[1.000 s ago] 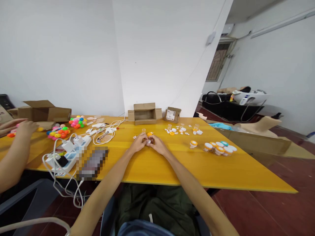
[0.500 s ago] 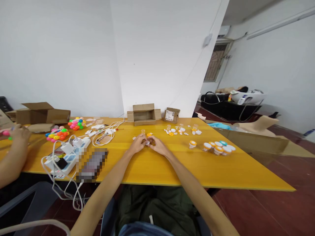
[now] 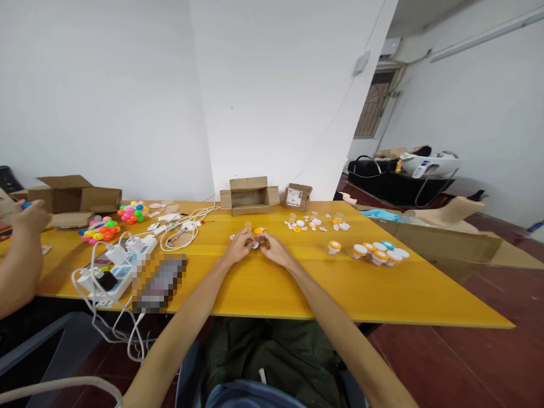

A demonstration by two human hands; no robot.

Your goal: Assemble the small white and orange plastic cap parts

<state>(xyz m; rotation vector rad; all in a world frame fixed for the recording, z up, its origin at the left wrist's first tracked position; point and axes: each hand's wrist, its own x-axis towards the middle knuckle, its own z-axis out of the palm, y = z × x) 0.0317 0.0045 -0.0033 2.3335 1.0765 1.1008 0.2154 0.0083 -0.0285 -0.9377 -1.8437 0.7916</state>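
Observation:
My left hand and my right hand meet above the middle of the table, fingers curled and pinching. Between their fingertips is a small white round piece, partly covered by the fingers; its exact kind is too small to make out. Just beyond the fingers stand a small clear cup and a yellow ring-shaped lid. A tiny white cut-out piece lies left of them.
Several lidded clear jars stand at the right, with a single jar nearer. Loose lids and small parts lie farther back. An open carton stands by the wall. Left are a power strip, cables and a co-worker's hand.
My hands stay in nearly the same place, with the white piece turned slightly between the fingers. At the left, the co-worker's hand has risen and now holds something blue.

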